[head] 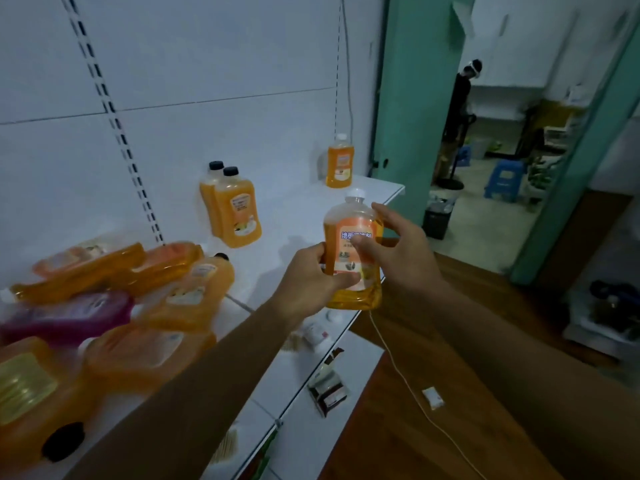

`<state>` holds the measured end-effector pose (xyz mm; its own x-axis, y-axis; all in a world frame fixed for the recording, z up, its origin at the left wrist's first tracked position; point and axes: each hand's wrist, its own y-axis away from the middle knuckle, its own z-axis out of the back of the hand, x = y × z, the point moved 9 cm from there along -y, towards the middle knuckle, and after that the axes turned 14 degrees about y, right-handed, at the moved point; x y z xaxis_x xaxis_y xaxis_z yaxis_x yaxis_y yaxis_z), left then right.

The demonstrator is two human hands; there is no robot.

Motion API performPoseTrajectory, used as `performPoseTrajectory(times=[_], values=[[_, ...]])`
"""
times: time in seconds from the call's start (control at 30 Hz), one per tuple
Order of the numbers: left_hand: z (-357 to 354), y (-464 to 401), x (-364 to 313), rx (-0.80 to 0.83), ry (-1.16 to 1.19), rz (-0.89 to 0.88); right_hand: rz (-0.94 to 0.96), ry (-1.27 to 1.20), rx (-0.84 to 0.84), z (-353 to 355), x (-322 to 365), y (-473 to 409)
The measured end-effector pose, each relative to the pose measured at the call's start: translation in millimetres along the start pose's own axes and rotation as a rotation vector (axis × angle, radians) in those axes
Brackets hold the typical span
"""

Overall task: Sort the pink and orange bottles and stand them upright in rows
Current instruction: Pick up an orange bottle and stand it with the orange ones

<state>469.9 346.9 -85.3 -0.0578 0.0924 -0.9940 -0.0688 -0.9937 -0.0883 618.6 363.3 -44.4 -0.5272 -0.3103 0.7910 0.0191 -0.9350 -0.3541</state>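
My left hand (311,278) grips an orange bottle with a white cap (353,216) upright above the front edge of the white shelf (381,188). My right hand (398,251) touches the bottle's right side and label with spread fingers. Two orange bottles with black caps (232,206) stand together at the back. One small orange bottle with a white cap (340,162) stands at the far right corner. At the left, several orange bottles (187,292) lie on their sides with one pink bottle (69,317) among them.
A lower shelf (294,375) under the front edge holds small packets. A white cable (408,382) hangs over the brown wooden floor. Past the green door frame (398,98) a person stands near blue stools (504,178) and a dark bin.
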Motion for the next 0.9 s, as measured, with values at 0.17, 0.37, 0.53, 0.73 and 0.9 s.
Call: performPoseTrajectory(times=[0.17,0.37,0.53,0.73,0.9], values=[[-6.2,-108.8,9.8,-0.002,0.034,-0.011,0.014,0.042,-0.033,-3.4,-32.1,-96.3],[-3.8,-224.9,14.9,-0.002,0.001,-0.002,0.01,0.031,-0.042,-16.8,-67.7,-206.7],[-9.2,-299.1,30.1,-0.02,-0.057,-0.01,0.0,0.034,-0.015,-29.1,-107.8,-280.3],[-16.6,-386.1,58.2,-0.125,-0.099,0.027,0.043,0.029,0.059,-46.7,-157.2,-365.7],[-27.9,-450.3,76.6,-0.231,-0.068,0.034,0.113,0.071,0.132,-51.1,-191.4,-433.0]])
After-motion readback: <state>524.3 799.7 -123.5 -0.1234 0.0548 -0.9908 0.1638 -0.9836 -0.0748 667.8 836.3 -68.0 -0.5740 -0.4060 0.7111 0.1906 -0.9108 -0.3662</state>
